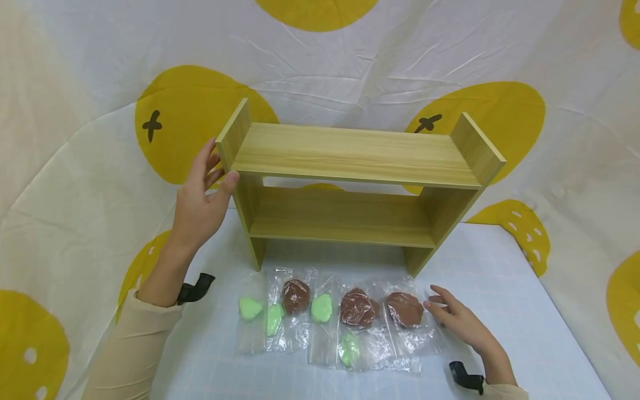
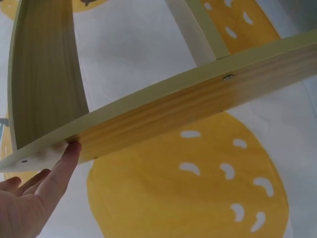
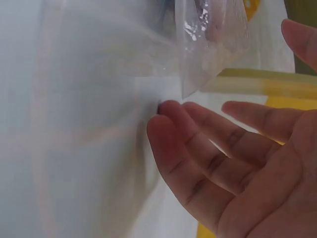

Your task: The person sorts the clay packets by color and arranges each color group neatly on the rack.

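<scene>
A light wooden two-tier shelf (image 1: 350,216) stands on the table. My left hand (image 1: 202,203) touches the outer face of its left side panel (image 1: 234,133), fingers extended and thumb near the front edge; the left wrist view shows a fingertip of this hand (image 2: 39,198) against the panel. My right hand (image 1: 462,322) is beside the rightmost plastic bag, which holds a flattened brown lump (image 1: 405,309). In the right wrist view the right hand's (image 3: 237,163) fingers are loosely bent, with nothing gripped, near the clear bag's corner (image 3: 208,54).
Several clear bags lie in front of the shelf, holding brown lumps (image 1: 296,296) and light green lumps (image 1: 321,308). The table (image 1: 210,355) has a pale checked cover. Behind the shelf hangs a white cloth (image 1: 340,66) with yellow patterns.
</scene>
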`<action>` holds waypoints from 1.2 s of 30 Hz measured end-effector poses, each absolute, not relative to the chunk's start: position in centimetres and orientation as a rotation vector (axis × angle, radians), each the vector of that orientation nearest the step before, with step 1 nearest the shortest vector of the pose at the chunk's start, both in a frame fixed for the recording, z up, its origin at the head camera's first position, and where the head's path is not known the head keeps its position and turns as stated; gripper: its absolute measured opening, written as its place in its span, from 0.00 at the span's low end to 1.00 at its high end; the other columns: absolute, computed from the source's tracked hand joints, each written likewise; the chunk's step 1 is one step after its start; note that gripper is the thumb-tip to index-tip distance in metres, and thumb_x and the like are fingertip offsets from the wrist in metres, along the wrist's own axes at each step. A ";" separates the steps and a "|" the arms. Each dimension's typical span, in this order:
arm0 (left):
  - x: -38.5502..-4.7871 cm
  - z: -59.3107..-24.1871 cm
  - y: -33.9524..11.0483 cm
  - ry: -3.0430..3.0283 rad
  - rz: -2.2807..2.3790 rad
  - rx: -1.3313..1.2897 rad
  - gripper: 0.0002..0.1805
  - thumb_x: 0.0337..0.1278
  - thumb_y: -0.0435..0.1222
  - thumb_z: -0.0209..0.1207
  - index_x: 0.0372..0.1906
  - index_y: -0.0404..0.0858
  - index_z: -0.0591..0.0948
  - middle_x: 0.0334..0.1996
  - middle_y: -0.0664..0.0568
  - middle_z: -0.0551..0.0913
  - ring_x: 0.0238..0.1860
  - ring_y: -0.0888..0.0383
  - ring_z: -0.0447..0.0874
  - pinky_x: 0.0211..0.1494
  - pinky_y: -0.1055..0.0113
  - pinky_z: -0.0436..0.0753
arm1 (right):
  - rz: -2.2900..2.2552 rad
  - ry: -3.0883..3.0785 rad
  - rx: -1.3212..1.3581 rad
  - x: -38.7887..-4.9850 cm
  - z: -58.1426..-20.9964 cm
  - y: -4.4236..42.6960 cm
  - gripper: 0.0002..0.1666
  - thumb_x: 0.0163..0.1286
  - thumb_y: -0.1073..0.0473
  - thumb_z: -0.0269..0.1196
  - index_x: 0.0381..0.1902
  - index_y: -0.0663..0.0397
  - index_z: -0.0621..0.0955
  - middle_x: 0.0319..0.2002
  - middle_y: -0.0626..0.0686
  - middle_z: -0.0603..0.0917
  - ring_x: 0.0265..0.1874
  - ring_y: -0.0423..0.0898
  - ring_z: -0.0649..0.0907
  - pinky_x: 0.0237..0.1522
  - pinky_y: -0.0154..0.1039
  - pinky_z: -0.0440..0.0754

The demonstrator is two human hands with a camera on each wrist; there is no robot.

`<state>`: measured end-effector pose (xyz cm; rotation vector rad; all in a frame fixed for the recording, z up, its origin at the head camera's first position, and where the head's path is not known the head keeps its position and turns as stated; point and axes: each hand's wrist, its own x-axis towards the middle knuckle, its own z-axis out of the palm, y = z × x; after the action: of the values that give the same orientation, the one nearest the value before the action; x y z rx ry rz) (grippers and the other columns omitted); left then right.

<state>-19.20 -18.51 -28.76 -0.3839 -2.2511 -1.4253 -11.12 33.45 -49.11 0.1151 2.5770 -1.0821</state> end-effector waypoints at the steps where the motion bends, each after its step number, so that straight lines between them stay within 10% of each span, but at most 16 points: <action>1: -19.2 -28.8 -18.5 -2.246 -1.430 -0.388 0.38 0.71 0.46 0.58 0.79 0.57 0.56 0.72 0.49 0.67 0.67 0.49 0.73 0.58 0.52 0.80 | -1.117 2.561 0.112 -11.1 -49.2 33.5 0.46 0.75 0.38 0.57 0.76 0.61 0.58 0.66 0.71 0.71 0.56 0.62 0.79 0.50 0.55 0.83; 18: -19.9 -28.7 -17.8 -2.104 -1.405 -0.383 0.28 0.70 0.37 0.60 0.72 0.46 0.70 0.63 0.48 0.77 0.62 0.50 0.78 0.59 0.59 0.80 | -1.218 2.495 0.114 -11.3 -49.4 33.1 0.35 0.75 0.45 0.60 0.67 0.67 0.72 0.57 0.63 0.79 0.42 0.50 0.79 0.36 0.43 0.83; 29: -20.6 -28.6 -17.9 -2.030 -1.431 -0.368 0.27 0.66 0.32 0.63 0.69 0.44 0.75 0.60 0.49 0.80 0.59 0.52 0.80 0.59 0.64 0.80 | -1.253 2.485 0.108 -11.6 -49.3 32.7 0.34 0.74 0.49 0.62 0.64 0.73 0.72 0.23 0.53 0.75 0.25 0.49 0.76 0.31 0.41 0.76; 36: -20.6 -28.8 -17.9 -2.042 -1.450 -0.367 0.27 0.67 0.32 0.63 0.70 0.44 0.75 0.61 0.49 0.79 0.59 0.52 0.79 0.60 0.63 0.80 | -1.324 2.454 0.055 -11.5 -50.2 32.6 0.28 0.71 0.51 0.65 0.56 0.72 0.77 0.34 0.52 0.84 0.33 0.46 0.80 0.34 0.37 0.79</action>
<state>-20.59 -17.87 -28.79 -0.3672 -2.0417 -1.4499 -11.52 32.62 -50.18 0.0548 2.4537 -1.3240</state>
